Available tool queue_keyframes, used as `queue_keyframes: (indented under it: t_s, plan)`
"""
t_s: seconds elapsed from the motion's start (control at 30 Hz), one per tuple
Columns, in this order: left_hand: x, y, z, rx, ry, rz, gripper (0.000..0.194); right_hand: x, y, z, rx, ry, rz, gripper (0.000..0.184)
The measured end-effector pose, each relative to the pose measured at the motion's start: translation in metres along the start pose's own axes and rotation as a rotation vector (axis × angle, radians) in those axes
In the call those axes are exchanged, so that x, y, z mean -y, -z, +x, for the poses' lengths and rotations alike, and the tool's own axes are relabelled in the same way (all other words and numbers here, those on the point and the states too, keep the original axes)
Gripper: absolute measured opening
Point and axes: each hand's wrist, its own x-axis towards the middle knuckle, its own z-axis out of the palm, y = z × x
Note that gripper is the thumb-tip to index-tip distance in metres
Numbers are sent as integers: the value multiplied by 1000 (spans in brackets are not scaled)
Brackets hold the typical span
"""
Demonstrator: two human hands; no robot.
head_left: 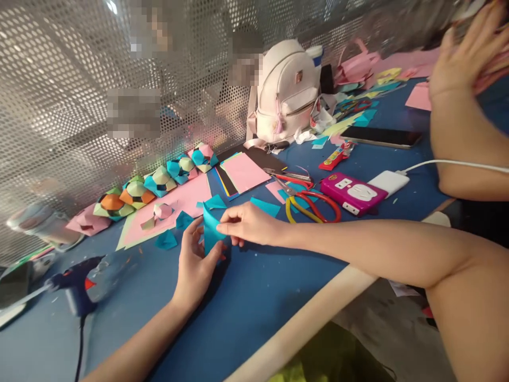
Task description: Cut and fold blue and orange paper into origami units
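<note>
A folded piece of turquoise paper (210,228) stands between my two hands above the blue table. My left hand (201,260) grips its lower left side, with the thumb in front and the fingers behind. From the right, my right hand (246,223) pinches the paper's right edge between thumb and fingers. Small folded turquoise pieces (166,240) lie just left of the hands. Beyond them, a small pink and cream paper piece (162,211) rests on pink sheets (185,204).
A row of folded paper balls (137,192) lines the mesh wall. At left lies a glue gun (77,286). Right of my hands are scissors (314,204), a purple power adapter (352,193), a phone (382,136) and a white backpack (288,90). Another person's arm (461,116) reaches in at right.
</note>
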Motion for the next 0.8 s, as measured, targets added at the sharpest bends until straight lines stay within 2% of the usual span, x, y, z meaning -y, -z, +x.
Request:
queue_keyframes:
  t_s: [0.2,0.43,0.57,0.7,0.8]
  plan:
    - [-3,2,0,-34,103,69,62,-2,-2,1,-54,-100,69,19]
    - [7,9,-6,-74,105,71,53,8,3,-4,-76,-146,167,38]
    - [10,14,-10,-34,133,99,57,10,1,-8,-62,-112,162,38]
    - [2,12,-15,-76,95,185,56,8,-2,-9,-27,-78,203,37]
    - [-6,13,-19,-92,124,271,55,8,-2,-10,-1,-15,219,37]
